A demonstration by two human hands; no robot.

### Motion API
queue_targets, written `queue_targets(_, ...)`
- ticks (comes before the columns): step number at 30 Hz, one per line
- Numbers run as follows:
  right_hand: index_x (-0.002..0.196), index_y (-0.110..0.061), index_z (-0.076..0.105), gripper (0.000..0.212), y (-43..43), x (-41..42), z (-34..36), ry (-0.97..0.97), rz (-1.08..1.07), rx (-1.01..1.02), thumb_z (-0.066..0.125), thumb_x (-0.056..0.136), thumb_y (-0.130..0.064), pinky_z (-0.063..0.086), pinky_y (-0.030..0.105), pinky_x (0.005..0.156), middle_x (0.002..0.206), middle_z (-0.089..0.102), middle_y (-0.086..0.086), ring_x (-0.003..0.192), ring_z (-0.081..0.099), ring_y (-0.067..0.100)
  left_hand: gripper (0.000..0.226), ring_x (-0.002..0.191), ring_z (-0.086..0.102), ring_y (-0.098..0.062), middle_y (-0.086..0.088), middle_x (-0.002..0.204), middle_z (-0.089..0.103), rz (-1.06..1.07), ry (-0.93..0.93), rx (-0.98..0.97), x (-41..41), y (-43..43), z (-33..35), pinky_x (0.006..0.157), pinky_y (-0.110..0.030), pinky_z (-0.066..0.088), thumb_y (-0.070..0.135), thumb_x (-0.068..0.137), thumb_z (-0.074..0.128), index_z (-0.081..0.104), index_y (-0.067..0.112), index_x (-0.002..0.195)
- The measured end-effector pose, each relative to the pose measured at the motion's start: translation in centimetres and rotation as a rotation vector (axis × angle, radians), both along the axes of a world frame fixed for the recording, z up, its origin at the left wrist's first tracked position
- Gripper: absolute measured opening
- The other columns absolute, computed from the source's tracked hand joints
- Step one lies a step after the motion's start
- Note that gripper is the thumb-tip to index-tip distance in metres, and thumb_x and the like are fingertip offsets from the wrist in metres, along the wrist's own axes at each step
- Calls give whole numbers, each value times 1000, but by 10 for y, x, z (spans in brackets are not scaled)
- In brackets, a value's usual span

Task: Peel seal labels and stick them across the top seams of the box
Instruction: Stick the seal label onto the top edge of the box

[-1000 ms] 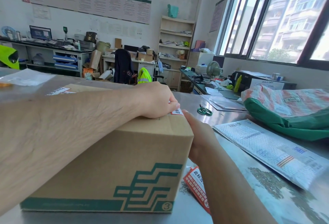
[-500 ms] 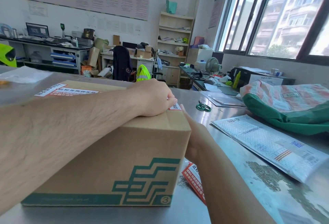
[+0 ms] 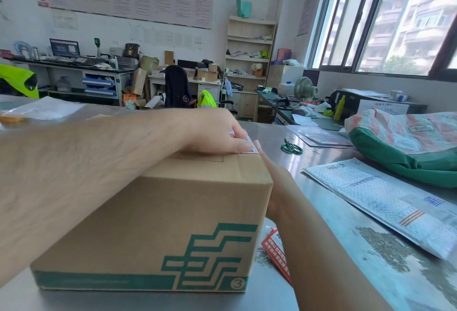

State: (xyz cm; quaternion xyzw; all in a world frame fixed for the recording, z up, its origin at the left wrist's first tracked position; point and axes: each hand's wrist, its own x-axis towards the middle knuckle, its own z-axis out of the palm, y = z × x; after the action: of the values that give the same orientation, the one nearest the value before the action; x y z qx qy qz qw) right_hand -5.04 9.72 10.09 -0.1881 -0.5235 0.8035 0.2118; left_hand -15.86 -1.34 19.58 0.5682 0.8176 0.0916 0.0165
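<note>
one label (image 3: 254, 150) under left hand (image 3: 210, 132)

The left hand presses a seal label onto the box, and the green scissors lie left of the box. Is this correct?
No: the head view shows the scissors right of the box. The left hand does press the seal label.

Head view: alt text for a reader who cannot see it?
A person's left hand rests on top of a cardboard box, touching a seal label at its right top edge, while the right hand lies flat against the box's right side. The box sits on a steel table with scissors, a mailer and a bag beside it.
</note>
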Motion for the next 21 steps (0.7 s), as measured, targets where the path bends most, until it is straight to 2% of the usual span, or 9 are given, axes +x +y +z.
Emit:
queue_targets(1,91,-6,74,42,1,3,-2,26,18,17,58,95,-45,57,25,55,80,77,10,66,74,18,34,116,57,-5,24,129,61,-12,-24,-13,-2,-1,2,103,-35,44,58,91,50,67,45,118)
queue_targets(3,104,-7,75,50,1,9,-8,60,50,24,60,86,-51,59,33,75,97,77,13,84,74,22,47,120,55,-4,25,137,55,-4,-31,-37,-5,-1,7,106,-32,41,63,86,53,63,41,126)
queue_targets(5,100,-9,78,53,-2,13,-15,59,43,31,60,80,-54,56,40,85,100,77,14,87,73,25,56,125,51,-5,24,143,49,14,-17,-55,-7,0,8,109,-33,38,66,83,54,59,38,132)
queue_targets(9,71,-12,82,43,-12,20,-22,4,-52,45,66,89,-48,54,40,77,87,76,12,72,71,25,59,127,51,-10,17,142,52,73,-102,34,-7,-1,2,110,-36,38,66,80,61,59,37,132)
queue_targets(11,75,-4,77,45,-18,26,-21,-47,-118,51,71,88,-47,47,43,76,88,65,17,77,58,32,47,120,55,-11,13,133,59,121,-177,184,-6,-7,-1,104,-33,42,61,83,62,63,37,123)
queue_targets(14,98,-15,66,43,-26,37,-15,-57,-190,51,72,83,-55,35,34,61,76,47,11,71,40,28,26,110,62,-14,13,109,70,168,-276,437,0,-23,1,83,-28,46,51,94,52,69,32,101)
queue_targets(16,97,-19,62,36,-30,46,-11,-105,-239,53,69,86,-53,26,27,53,62,43,-1,54,34,16,27,84,68,-14,8,84,74,165,-285,512,8,-37,3,69,-30,49,45,100,44,67,30,101)
queue_targets(18,92,-19,61,35,-36,56,-8,-168,-290,70,69,86,-53,24,25,50,57,43,-6,48,32,11,30,50,55,-8,3,72,68,165,-273,557,20,-52,5,55,-26,45,41,102,40,66,27,105)
queue_targets(21,86,-17,59,37,-52,71,-3,-204,-341,77,69,87,-53,22,26,48,61,43,-5,49,32,12,34,43,37,-12,2,56,48,162,-283,636,41,-77,3,46,-24,34,41,104,35,65,26,103)
